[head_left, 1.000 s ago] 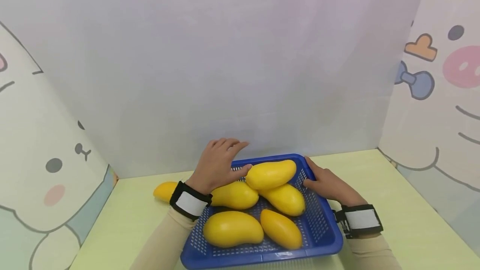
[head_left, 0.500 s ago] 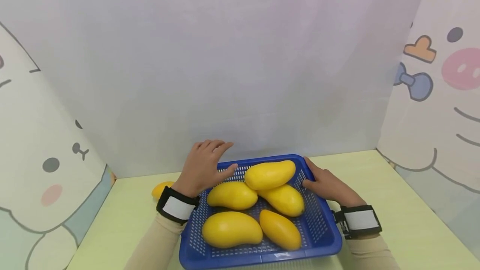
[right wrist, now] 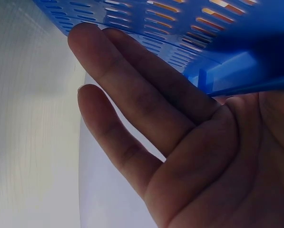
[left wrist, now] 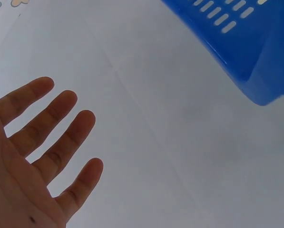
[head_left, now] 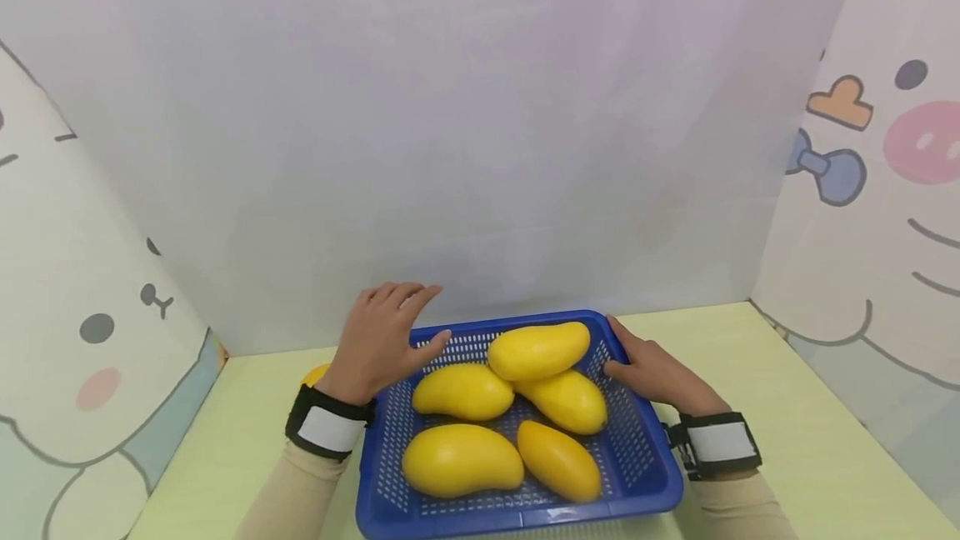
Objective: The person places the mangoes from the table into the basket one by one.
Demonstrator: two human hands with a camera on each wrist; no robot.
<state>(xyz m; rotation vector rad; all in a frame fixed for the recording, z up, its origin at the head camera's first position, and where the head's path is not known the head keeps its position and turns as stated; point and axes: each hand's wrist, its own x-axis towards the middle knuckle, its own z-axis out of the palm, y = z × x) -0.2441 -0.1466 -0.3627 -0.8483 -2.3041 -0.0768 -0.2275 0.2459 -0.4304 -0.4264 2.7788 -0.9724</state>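
A blue plastic basket (head_left: pixel 525 518) with slotted walls holds several yellow mangoes, among them an orange-tinged one (head_left: pixel 558 461) at the front right. One mango (head_left: pixel 547 351) lies partly on top of another toward the back. My right hand (head_left: pixel 656 367) grips the right rim, its thumb inside the basket; the right wrist view shows its fingers (right wrist: pixel 132 97) along the underside. Near the back left corner my left hand (head_left: pixel 381 347) is raised with fingers spread, holding nothing. Behind that wrist another mango (head_left: pixel 313 373) rests on the table, mostly hidden.
The pale yellow-green table (head_left: pixel 787 407) extends to both sides of the basket. A whitish curtain-like backdrop (head_left: pixel 465 148) rises right behind it. Panels with cartoon animals (head_left: pixel 862 273) stand on the left and right.
My left hand has moved left, away from over the mangoes, to the basket's back left corner, now covering most of the mango on the table. The right hand keeps its grip.
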